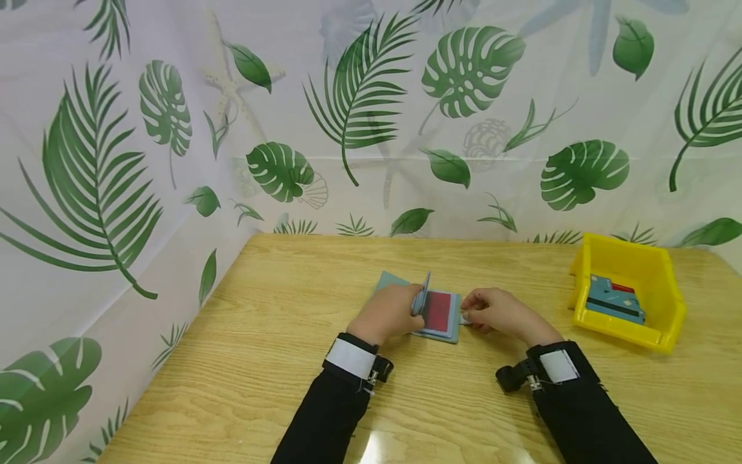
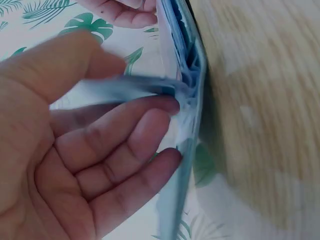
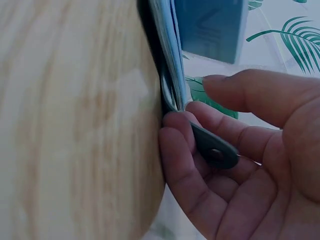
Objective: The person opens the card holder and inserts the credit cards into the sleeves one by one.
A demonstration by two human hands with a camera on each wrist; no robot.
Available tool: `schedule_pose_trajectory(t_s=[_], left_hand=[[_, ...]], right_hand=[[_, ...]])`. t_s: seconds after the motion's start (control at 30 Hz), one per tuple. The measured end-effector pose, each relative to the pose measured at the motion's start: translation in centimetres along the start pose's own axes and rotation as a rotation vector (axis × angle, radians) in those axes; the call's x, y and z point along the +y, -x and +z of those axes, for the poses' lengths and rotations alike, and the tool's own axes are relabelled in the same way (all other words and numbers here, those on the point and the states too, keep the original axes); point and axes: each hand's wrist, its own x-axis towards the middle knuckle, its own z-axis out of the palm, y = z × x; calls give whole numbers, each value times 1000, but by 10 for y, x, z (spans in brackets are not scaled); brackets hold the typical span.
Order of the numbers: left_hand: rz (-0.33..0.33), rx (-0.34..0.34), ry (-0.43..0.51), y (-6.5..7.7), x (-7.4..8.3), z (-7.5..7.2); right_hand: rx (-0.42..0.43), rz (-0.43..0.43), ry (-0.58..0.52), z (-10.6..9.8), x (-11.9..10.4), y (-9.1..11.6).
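An open blue-green card holder [image 1: 389, 280] lies on the table with clear sleeves inside. In one sleeve on its right side sits a red card [image 1: 438, 312]. My left hand [image 1: 387, 314] pinches several raised card sleeves [image 2: 135, 84] between thumb and fingers near the spine; they stand upright and look blurred in the left wrist view. At the right edge, my right hand [image 1: 500, 314] curls its fingers about the snap strap [image 3: 217, 150], with the thumb held apart. A blue card face with letters [image 3: 212, 30] shows on a raised sleeve.
To the right stands a yellow bin [image 1: 666, 316] with several blue and red cards [image 1: 616, 300] in it. The wooden table [image 1: 278, 296] meets a leaf-patterned cloth [image 1: 371, 116] at the back and left.
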Motion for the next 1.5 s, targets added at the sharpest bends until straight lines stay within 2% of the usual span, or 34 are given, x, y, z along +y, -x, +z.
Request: schedule_pose_trajectory(t_s=[0.13, 0.23, 0.4, 0.53, 0.8, 0.87, 0.93, 1.03, 1.17, 1.37, 1.5], left_hand=[[-51, 3, 108, 3, -4, 0], [-77, -5, 128, 6, -9, -1], [-136, -30, 111, 12, -19, -7], [-183, -104, 149, 15, -23, -11], [-272, -244, 374, 21, -27, -17], [-299, -262, 415, 22, -28, -19], [-317, -254, 408, 23, -28, -21], [-262, -183, 249, 22, -22, -23], [-118, -91, 27, 12, -4, -14], [64, -75, -101, -4, 17, 10], [113, -88, -160, -9, 21, 18]], right_hand=[[-14, -3, -42, 0, 5, 1], [-26, -8, -74, 0, 8, 2], [-25, -12, -86, 0, 9, 2], [-26, -9, -88, -1, 9, 3], [-28, -21, -95, -3, 6, 5], [-29, -31, -89, -3, 5, 4], [-27, -44, -85, -2, 3, 2], [-24, -50, -82, -2, 1, 0], [-29, -35, -90, -2, 1, 1], [-34, -35, -132, -1, 1, 3], [-26, -44, -106, -4, -1, 4]])
